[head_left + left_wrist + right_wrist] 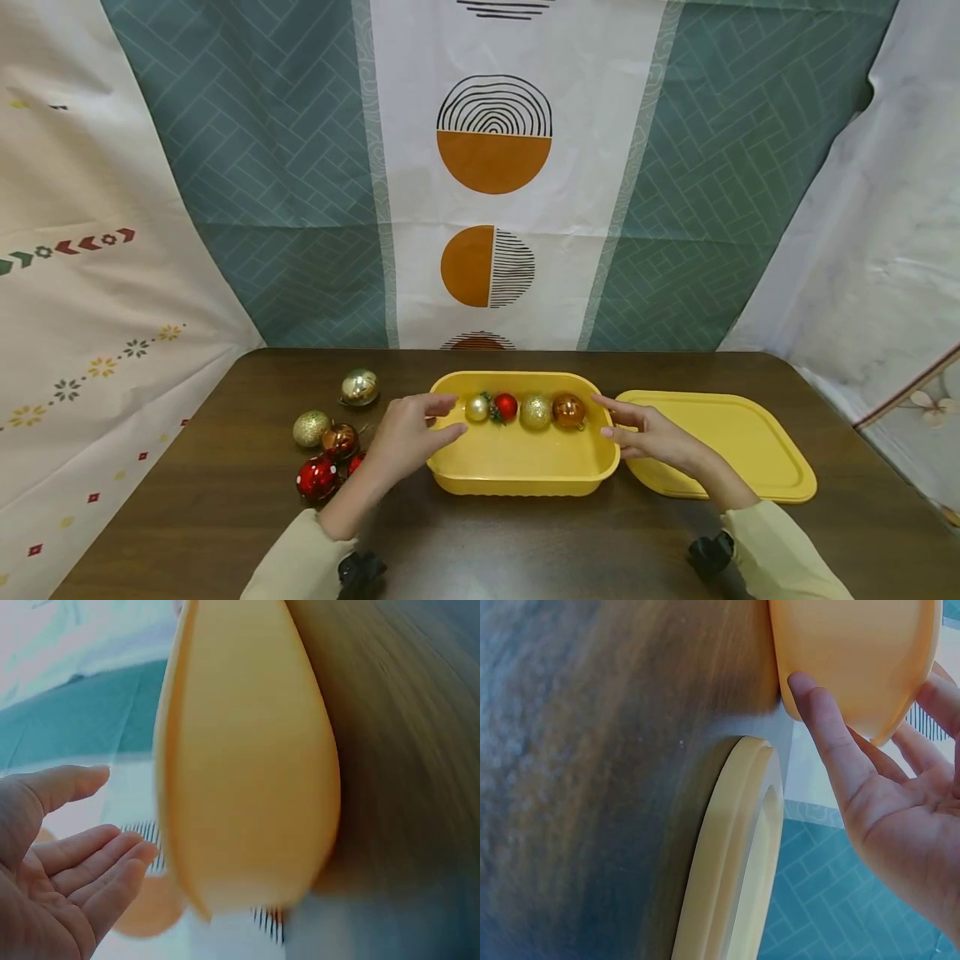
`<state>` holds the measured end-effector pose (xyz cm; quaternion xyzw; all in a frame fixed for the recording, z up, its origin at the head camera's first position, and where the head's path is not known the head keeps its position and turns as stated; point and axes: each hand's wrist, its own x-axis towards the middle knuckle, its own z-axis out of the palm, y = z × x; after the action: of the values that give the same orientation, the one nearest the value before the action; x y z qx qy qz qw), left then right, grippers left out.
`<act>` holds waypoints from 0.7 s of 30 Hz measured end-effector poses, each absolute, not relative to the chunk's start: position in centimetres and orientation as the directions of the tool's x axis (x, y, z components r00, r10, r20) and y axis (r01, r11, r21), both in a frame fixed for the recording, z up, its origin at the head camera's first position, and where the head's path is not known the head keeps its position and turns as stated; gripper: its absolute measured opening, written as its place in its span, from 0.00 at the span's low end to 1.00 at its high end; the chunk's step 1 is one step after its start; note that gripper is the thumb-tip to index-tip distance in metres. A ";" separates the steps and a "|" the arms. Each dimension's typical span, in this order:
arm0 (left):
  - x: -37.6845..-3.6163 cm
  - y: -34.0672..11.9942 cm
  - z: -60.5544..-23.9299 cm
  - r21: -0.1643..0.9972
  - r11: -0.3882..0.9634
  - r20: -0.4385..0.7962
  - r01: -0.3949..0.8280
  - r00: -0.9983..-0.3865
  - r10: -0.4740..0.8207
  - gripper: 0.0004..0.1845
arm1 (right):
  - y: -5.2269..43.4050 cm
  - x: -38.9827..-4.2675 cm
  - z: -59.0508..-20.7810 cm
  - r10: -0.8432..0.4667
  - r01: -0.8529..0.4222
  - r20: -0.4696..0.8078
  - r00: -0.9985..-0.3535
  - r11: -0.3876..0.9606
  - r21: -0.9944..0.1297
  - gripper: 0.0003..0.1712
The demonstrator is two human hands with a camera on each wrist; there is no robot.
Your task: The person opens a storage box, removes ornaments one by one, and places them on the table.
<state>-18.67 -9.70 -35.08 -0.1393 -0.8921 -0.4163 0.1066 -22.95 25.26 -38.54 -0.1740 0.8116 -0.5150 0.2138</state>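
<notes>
1. Yellow plastic tub point(525, 462) is sitting between both hands; the left hand point(408, 437) is hovering at its left rim with fingers relaxed and holding nothing; the right hand point(648, 433) is nearing its right rim, fingers straight and holding nothing.
2. The step in hand looks like taking hold of the tub; next, both hands would need to close on the rims evenly.
3. Four baubles point(525, 410) are lying inside, beyond the fingertips; five more baubles point(330, 442) are lying left of the left hand; one lid point(720, 446) is lying under the right wrist.
</notes>
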 end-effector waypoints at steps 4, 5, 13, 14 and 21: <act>-19.7 -7.2 -35.4 0.736 0.565 0.292 0.373 -0.928 0.231 0.20 | 25.2 -23.0 -38.6 -0.503 -0.059 -0.166 -0.848 0.401 -0.914 0.38; -20.0 -6.7 -35.5 0.741 0.558 0.283 0.374 -0.927 0.245 0.20 | 25.2 -23.0 -38.6 -0.506 -0.065 -0.162 -0.847 0.401 -0.914 0.39; -21.2 -2.9 -35.9 0.741 0.556 0.260 0.376 -0.925 0.278 0.24 | 25.2 -23.0 -38.7 -0.501 -0.059 -0.165 -0.850 0.400 -0.915 0.39; -21.3 -2.5 -35.9 0.737 0.562 0.260 0.376 -0.925 0.279 0.24 | 25.2 -23.0 -38.6 -0.503 -0.060 -0.164 -0.849 0.399 -0.915 0.39; -22.0 0.5 -36.0 0.645 0.673 0.238 0.362 -0.932 0.273 0.26 | 25.2 -23.0 -38.5 -0.504 -0.061 -0.167 -0.847 0.405 -0.912 0.38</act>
<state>-21.98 0.52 -36.02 -0.1739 -0.9127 -0.3648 0.0608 -23.02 25.20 -38.49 -0.1742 0.8102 -0.5171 0.2144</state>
